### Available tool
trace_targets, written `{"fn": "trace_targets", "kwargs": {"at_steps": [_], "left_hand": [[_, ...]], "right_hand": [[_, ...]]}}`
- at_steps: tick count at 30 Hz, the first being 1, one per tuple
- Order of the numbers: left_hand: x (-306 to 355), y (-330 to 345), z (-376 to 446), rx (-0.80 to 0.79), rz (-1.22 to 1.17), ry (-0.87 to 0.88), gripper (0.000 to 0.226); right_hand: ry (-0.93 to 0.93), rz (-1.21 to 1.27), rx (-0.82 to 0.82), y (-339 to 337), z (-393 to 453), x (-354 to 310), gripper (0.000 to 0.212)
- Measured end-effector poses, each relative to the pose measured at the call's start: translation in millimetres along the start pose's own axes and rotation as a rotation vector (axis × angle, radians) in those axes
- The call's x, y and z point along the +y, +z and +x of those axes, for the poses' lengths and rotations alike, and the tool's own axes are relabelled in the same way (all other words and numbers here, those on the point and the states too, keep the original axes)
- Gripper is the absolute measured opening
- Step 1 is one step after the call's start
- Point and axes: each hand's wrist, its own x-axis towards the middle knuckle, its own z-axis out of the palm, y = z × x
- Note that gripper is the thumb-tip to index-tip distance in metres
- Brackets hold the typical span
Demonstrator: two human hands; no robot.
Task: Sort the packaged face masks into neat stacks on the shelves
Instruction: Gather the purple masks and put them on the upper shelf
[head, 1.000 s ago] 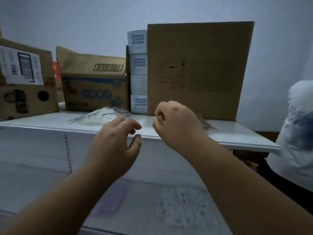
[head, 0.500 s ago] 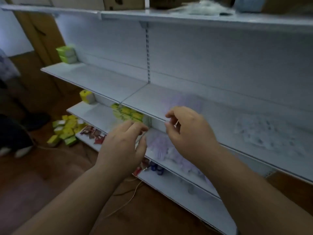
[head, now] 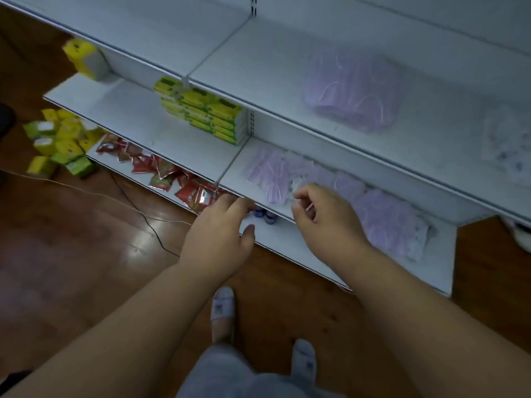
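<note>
- Masks point(head: 290, 179), pale purple in clear packets, lie loose along the lower shelf point(head: 244, 165); a neater stack point(head: 352, 90) sits on the shelf above, with a white patterned pile point(head: 505, 142) to its right.
- Right hand point(head: 324, 216) hovers over the loose masks, fingers curled, holding nothing.
- Left hand point(head: 221, 234) hangs at the shelf's front edge, fingers loosely bent and empty.
- Yellow-green boxes point(head: 212, 116) are stacked left of the divider; red sachets point(head: 161, 170) lie scattered below.
</note>
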Motion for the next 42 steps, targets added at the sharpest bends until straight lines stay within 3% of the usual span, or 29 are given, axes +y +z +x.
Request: {"fn": "trace_targets", "kwargs": {"at_steps": [8, 14, 24, 29, 35, 38, 42], "left_hand": [[-96, 80, 81, -0.173, -0.062, -0.045, 0.039], [-141, 170, 100, -0.294, -0.149, -0.137, 0.041], [-172, 268, 139, -0.339, -0.305, -0.326, 0.036], [-169, 287, 165, -0.309, -0.517, -0.526, 0.027], [-164, 294, 188, -0.413, -0.839, -0.799, 0.030], [-167, 301, 185, -0.393, -0.939, -0.886, 0.030], [-170, 299, 192, -0.378, -1.384, -1.092, 0.060]], "right_hand": [[0.191, -0.026, -0.124, 121, 71, 31, 0.030], [0.251, -0.088, -0.202, 223, 136, 94, 0.042], [0.355, -0.550, -0.467, 317, 214, 188, 0.057], [0.308, -0.452, -0.357, 318, 208, 187, 0.061], [0.299, -0.340, -0.376, 315, 206, 200, 0.064], [0.276, -0.209, -0.191, 309, 207, 196, 0.053], [0.162, 0.042, -0.136, 305, 184, 177, 0.048]]}}
